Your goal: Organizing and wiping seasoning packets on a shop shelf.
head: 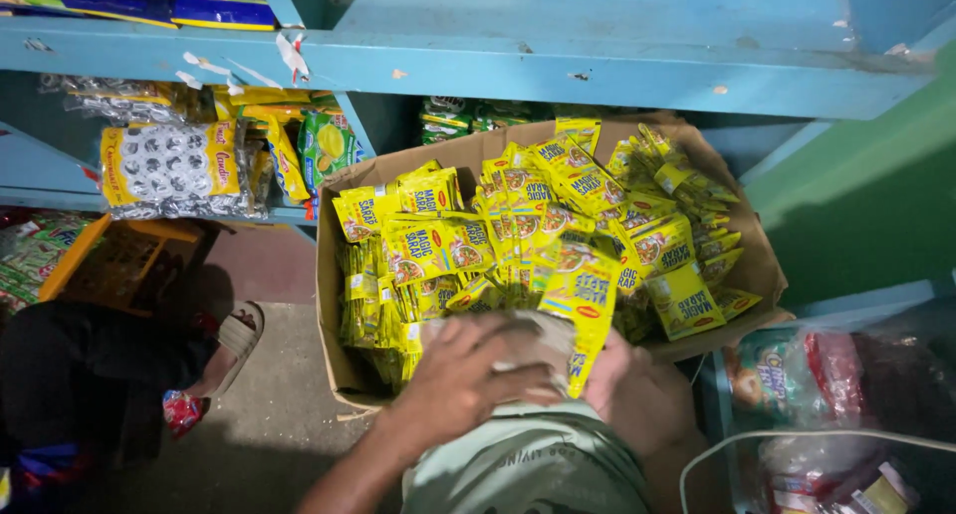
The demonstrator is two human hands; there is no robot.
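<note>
Looking straight down here. Left hand [460, 373] spread flat over a pale grey-green cloth bundle [528, 444] at the near edge of a cardboard box [759, 265], fingers pressing the fabric rather than closed round anything. Right hand [637, 392] just beside it, curled at the bottom end of a hanging strip of yellow sachets [583, 305]; can't tell whether it's actually pinching the strip or only resting against it.

Just beyond both hands, box stuffed with small yellow seasoning sachets [438, 245], each with a red oval logo and blue lettering, lying in loose strips every which way. Too many to count, dozens easily.

Further out past the box, painted blue wooden shelves [617, 76], chipped in spots. Off to the left of the hands, 1 big clear pack of round biscuits [174, 170] with yellow ends, plus some green snack packets [324, 145] beside it. Up top, blue and yellow flat packs [219, 11].

Right of the hands, 1 green wall [866, 195] and clear bags of mixed goods [827, 375]. Grey concrete floor [269, 414] below left, 1 sandalled foot [234, 340] on it.
</note>
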